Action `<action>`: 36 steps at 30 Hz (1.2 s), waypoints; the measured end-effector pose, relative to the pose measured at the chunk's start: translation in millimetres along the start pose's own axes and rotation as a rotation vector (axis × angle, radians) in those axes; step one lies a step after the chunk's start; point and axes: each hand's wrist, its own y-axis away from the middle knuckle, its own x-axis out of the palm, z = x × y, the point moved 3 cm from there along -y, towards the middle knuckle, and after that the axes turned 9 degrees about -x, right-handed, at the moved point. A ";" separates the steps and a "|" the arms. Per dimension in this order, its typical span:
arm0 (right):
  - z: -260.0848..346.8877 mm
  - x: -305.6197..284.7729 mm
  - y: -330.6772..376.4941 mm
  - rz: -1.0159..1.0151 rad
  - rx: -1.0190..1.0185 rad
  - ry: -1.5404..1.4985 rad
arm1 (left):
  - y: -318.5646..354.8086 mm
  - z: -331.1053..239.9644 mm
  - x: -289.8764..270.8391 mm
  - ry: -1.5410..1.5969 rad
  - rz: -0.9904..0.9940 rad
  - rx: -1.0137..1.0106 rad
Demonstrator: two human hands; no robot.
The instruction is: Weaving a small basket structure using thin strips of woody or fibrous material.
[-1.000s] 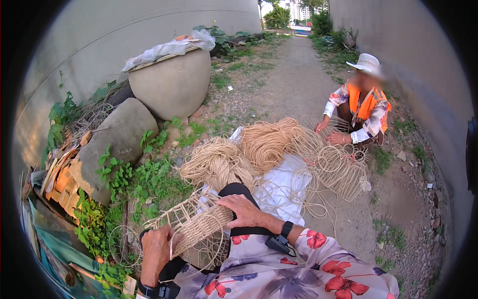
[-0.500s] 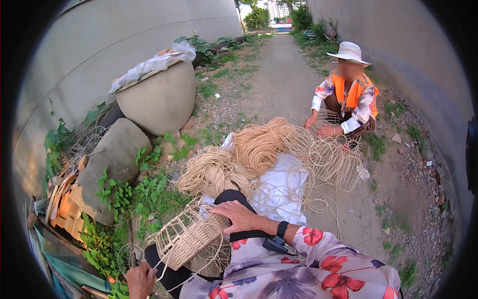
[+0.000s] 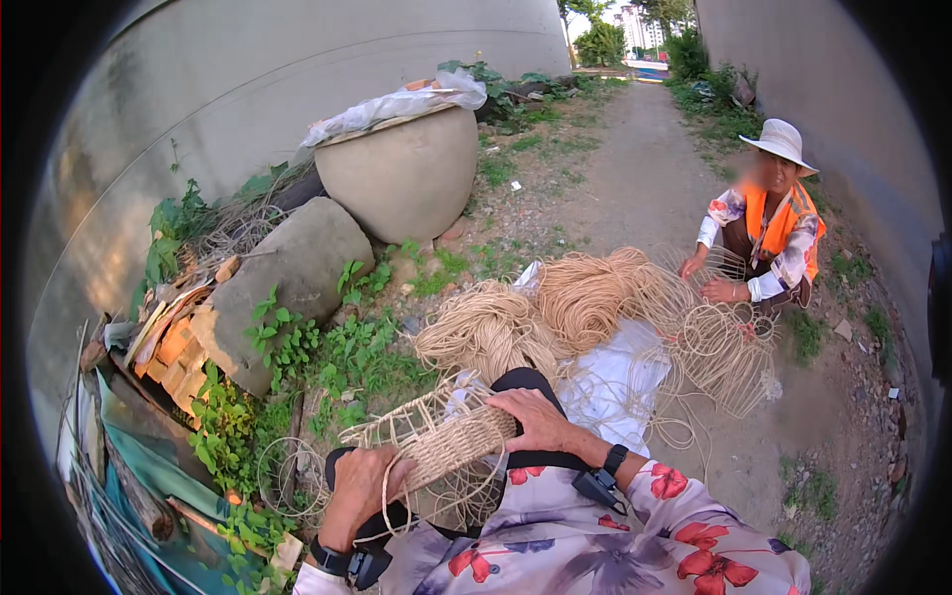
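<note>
In the head view, a half-woven rope basket (image 3: 436,446) is held on the lap: the left hand (image 3: 362,486) is closed around its lower edge, and the right hand (image 3: 540,421) is pressed flat, fingers spread, on its top. Coils of rope (image 3: 555,307) are piled on the ground just beyond, where another person (image 3: 769,233) is crouched.

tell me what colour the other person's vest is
Bright orange vest, worn over a patterned shirt; the head view shows it.

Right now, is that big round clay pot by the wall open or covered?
Covered: a flat lid and crumpled plastic sheet lie over the clay pot.
</note>
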 end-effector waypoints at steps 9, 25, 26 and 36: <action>-1.4 -10.3 -0.8 0.002 0.038 0.009 | 17.2 53.7 -20.7 -0.287 0.069 -0.023; -0.5 -6.9 -1.1 -0.002 0.013 0.035 | 6.8 20.1 -8.7 0.175 -0.167 0.078; -0.2 -6.2 -2.3 0.009 0.009 0.037 | 6.3 18.8 -4.7 0.175 -0.162 0.089; -0.9 -3.5 -7.7 0.029 -0.012 0.064 | 7.0 5.3 10.8 0.260 -0.304 0.019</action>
